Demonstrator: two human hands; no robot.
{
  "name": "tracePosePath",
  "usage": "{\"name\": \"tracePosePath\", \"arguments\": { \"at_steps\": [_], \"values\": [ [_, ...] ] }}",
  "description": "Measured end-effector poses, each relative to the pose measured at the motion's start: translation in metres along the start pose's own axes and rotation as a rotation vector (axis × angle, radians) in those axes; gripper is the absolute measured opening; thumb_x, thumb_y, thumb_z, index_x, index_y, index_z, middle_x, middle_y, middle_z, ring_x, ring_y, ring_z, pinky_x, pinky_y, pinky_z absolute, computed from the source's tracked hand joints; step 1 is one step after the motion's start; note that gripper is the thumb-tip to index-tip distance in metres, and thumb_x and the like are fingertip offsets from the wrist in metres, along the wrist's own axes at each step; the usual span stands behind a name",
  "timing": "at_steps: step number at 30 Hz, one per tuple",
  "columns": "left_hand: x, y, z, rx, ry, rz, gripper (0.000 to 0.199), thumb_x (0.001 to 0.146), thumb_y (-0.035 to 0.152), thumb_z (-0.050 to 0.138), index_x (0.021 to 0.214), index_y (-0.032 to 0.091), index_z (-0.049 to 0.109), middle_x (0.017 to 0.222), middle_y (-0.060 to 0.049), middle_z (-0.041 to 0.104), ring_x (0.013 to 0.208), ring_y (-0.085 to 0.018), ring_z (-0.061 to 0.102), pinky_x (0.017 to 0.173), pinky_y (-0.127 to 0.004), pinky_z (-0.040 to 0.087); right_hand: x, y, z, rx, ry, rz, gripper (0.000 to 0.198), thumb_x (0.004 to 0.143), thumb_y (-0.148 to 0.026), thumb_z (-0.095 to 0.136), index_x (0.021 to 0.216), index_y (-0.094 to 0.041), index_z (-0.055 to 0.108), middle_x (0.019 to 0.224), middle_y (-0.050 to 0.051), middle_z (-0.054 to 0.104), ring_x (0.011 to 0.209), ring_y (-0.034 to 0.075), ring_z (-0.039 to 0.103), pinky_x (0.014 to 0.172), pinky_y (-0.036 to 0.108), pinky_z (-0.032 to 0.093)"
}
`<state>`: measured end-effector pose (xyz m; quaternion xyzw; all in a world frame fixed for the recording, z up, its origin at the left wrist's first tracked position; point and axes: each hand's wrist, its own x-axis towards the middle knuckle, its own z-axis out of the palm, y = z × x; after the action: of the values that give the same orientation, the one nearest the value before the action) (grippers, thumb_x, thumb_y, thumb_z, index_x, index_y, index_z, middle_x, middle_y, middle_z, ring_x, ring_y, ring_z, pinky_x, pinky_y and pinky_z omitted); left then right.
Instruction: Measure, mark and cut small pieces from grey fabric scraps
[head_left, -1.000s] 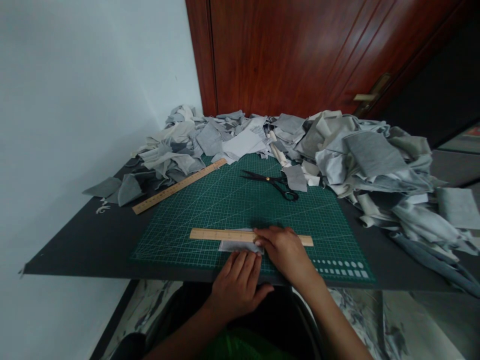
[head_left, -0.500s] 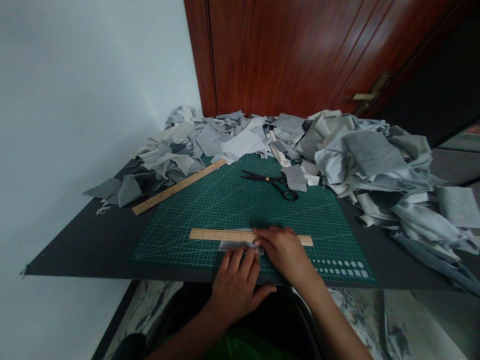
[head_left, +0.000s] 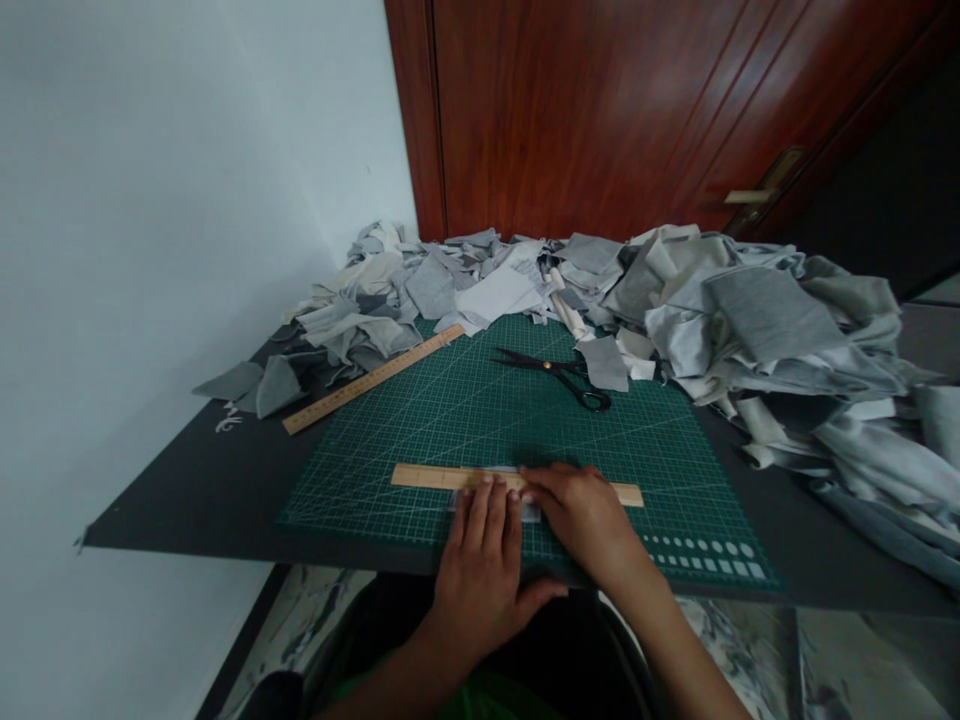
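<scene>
Here, the mat (head_left: 442, 415) bears ruler (head_left: 430, 476) and cloth (head_left: 532, 514).

The near ruler (head_left: 431, 476) and far ruler (head_left: 375, 380) are showing tan, while the cloth (head_left: 531, 514) beneath the first is looking pale grey. The mat (head_left: 420, 420) is wearing a white grid over green. The scissors (head_left: 559, 371) are looking black, the tabletop (head_left: 180, 490) charcoal; the scraps (head_left: 772, 312) are mixing grey, white and cream, and the door (head_left: 570, 120) is showing reddish-brown grain.

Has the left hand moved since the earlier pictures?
Yes. Judged against the green cutting mat, the left hand has moved forward, away from the person, and its fingers now reach the nearer wooden ruler.
</scene>
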<state>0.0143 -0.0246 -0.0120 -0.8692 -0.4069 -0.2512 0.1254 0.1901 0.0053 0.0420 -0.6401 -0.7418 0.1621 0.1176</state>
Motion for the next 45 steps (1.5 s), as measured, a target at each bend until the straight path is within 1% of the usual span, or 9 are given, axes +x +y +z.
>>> {"name": "tracePosePath", "arguments": {
  "at_steps": [3,7,11,18,28,31,36,40,45],
  "values": [
    [-0.001,0.001,0.002,0.015,-0.046,-0.003,0.103,0.084,0.088,0.042,0.137,0.001,0.059,0.148,-0.027,0.054,0.143,-0.043,0.043,0.12,-0.054,0.023,0.0,0.0,0.0,-0.003,-0.013,0.005,0.027,0.101,-0.024,0.058,0.123,-0.026,0.075,0.11,0.005,0.079,0.102,0.026,0.072,0.09,0.036,0.044],
    [-0.003,0.0,0.005,0.016,-0.042,-0.001,0.108,0.079,0.09,0.046,0.139,0.001,0.057,0.151,-0.029,0.048,0.146,-0.046,0.038,0.12,-0.057,0.023,0.001,0.002,0.003,-0.003,-0.024,0.005,0.027,0.101,-0.024,0.059,0.122,-0.027,0.075,0.111,0.006,0.079,0.104,0.026,0.072,0.092,0.037,0.045],
    [-0.005,0.0,0.007,0.001,-0.044,0.002,0.109,0.079,0.09,0.048,0.141,0.001,0.055,0.151,-0.03,0.047,0.146,-0.046,0.037,0.119,-0.057,0.025,0.002,0.004,0.006,0.018,-0.014,0.009,0.027,0.1,-0.023,0.058,0.122,-0.028,0.074,0.114,0.006,0.079,0.105,0.026,0.072,0.095,0.037,0.045],
    [-0.003,0.001,0.005,-0.006,-0.116,-0.011,0.115,0.074,0.093,0.05,0.142,0.0,0.052,0.154,-0.033,0.042,0.146,-0.046,0.038,0.119,-0.059,0.027,0.002,0.002,0.005,0.051,0.01,0.015,0.028,0.1,-0.02,0.057,0.121,-0.027,0.075,0.114,0.007,0.079,0.106,0.026,0.072,0.096,0.037,0.046],
    [-0.003,0.004,0.006,0.045,-0.202,-0.043,0.109,0.071,0.08,0.071,0.146,0.004,0.048,0.157,-0.031,0.039,0.147,-0.046,0.036,0.119,-0.06,0.031,0.002,0.0,0.003,0.039,-0.001,0.028,0.029,0.1,-0.02,0.057,0.121,-0.026,0.076,0.112,0.006,0.079,0.102,0.026,0.073,0.095,0.037,0.047],
    [-0.003,0.004,0.006,0.044,-0.206,-0.038,0.107,0.072,0.079,0.071,0.145,0.005,0.048,0.157,-0.031,0.038,0.148,-0.046,0.035,0.12,-0.061,0.03,0.002,0.0,0.004,0.049,0.002,0.017,0.029,0.1,-0.02,0.055,0.12,-0.026,0.075,0.112,0.006,0.079,0.104,0.025,0.073,0.096,0.036,0.047],
    [-0.002,0.003,0.005,0.055,-0.189,-0.026,0.103,0.073,0.078,0.071,0.143,0.005,0.051,0.155,-0.031,0.042,0.145,-0.047,0.039,0.117,-0.061,0.035,0.002,0.002,0.004,0.085,0.006,0.013,0.029,0.099,-0.019,0.056,0.12,-0.024,0.074,0.119,0.007,0.078,0.111,0.025,0.071,0.1,0.036,0.046],
    [-0.001,0.004,0.004,0.058,-0.185,-0.039,0.105,0.069,0.079,0.073,0.142,0.005,0.053,0.155,-0.032,0.041,0.145,-0.047,0.039,0.116,-0.061,0.035,-0.002,0.013,-0.004,0.083,-0.005,0.076,0.028,0.095,-0.022,0.062,0.119,-0.024,0.074,0.119,0.007,0.078,0.111,0.026,0.072,0.098,0.036,0.047],
    [-0.001,0.004,0.005,0.033,-0.189,-0.062,0.1,0.074,0.081,0.067,0.14,0.007,0.055,0.157,-0.029,0.041,0.147,-0.045,0.037,0.119,-0.059,0.033,-0.006,0.028,-0.018,0.081,-0.044,0.156,0.028,0.09,-0.022,0.066,0.117,-0.024,0.074,0.112,0.007,0.08,0.104,0.027,0.074,0.09,0.034,0.05]
  ]
}}
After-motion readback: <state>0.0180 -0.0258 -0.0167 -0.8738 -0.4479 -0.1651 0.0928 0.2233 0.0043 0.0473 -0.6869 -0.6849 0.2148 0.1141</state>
